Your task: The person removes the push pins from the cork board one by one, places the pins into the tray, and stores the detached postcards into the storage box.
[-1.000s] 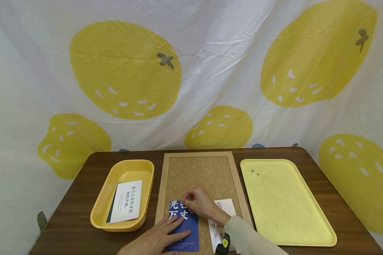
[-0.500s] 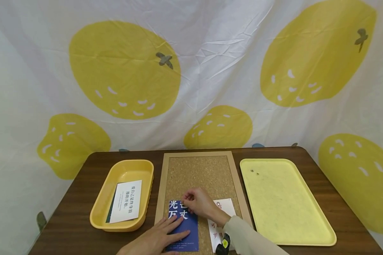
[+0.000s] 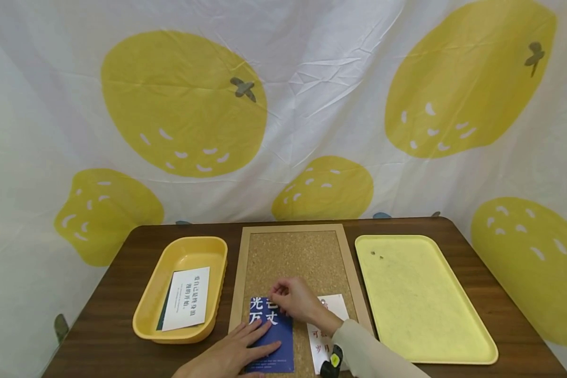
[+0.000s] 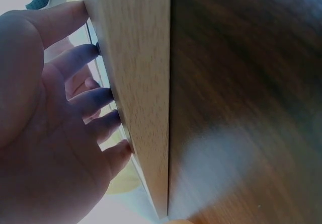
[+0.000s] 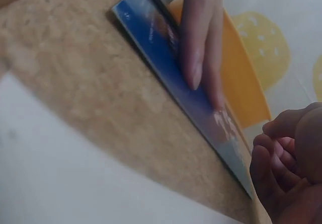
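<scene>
A blue card (image 3: pixel 280 346) with large white characters lies on the framed cork board (image 3: pixel 293 257). My left hand (image 3: pixel 227 352) rests flat on its left part, fingers spread and straight. At the card's top edge my right hand (image 3: pixel 295 302) has its fingers curled, thumb and index fingertips brought together in a pinch. Whatever small thing sits in that pinch is hidden by the fingers. To the right of the blue card lies a white card (image 3: pixel 318 346) with red characters, partly covered by my right wrist. In the right wrist view the blue card (image 5: pixel 156 43) shows under the left fingers.
An orange-yellow basin (image 3: pixel 219 294) on the left holds a white printed card (image 3: pixel 186 299) over a dark one. On the right lies a pale yellow tray (image 3: pixel 425 304) with two tiny dark items (image 3: pixel 377 255) near its far left corner. A lemon-print cloth (image 3: pixel 312 115) hangs behind the table.
My right hand stays at the blue card's top edge, its wrist turning very slightly. The left hand and the cards keep their places.
</scene>
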`<state>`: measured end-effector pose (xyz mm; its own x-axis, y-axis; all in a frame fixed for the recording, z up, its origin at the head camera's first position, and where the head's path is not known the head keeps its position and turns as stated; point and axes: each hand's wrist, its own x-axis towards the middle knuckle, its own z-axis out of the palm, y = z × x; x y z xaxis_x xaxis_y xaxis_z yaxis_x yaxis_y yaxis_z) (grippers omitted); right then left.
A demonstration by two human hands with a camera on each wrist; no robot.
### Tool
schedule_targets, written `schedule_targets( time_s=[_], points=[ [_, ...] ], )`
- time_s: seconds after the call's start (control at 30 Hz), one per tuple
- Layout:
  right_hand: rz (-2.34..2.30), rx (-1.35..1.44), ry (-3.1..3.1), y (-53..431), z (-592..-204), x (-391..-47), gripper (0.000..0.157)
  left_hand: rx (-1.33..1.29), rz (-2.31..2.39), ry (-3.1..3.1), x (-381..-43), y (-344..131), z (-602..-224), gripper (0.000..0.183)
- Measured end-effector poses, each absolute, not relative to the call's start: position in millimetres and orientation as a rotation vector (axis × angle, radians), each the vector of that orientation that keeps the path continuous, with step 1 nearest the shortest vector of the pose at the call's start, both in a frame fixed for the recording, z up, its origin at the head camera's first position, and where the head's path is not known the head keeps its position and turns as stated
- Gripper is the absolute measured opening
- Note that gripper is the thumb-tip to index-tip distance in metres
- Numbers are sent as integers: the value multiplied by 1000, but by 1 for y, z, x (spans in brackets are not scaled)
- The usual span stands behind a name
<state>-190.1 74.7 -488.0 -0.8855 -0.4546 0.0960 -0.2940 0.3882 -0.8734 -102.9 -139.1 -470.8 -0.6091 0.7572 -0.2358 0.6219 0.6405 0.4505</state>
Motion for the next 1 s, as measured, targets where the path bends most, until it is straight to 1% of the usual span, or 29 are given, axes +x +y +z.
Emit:
schedule_targets(
  time_s=[0.23, 0.57, 1.0],
  points=[
    [-1521, -703, 2548, 80, -482, -193, 6, 1123, 461, 2464, -102, -139, -471, 62],
    [-1606, -633, 2555, 94, -476, -201, 7, 1059, 483, 2440, -104, -140, -472, 65],
    [-1718, -534, 2550, 118, -470, -210, 7, 1042, 503, 2427, -106, -141, -473, 71]
  ],
)
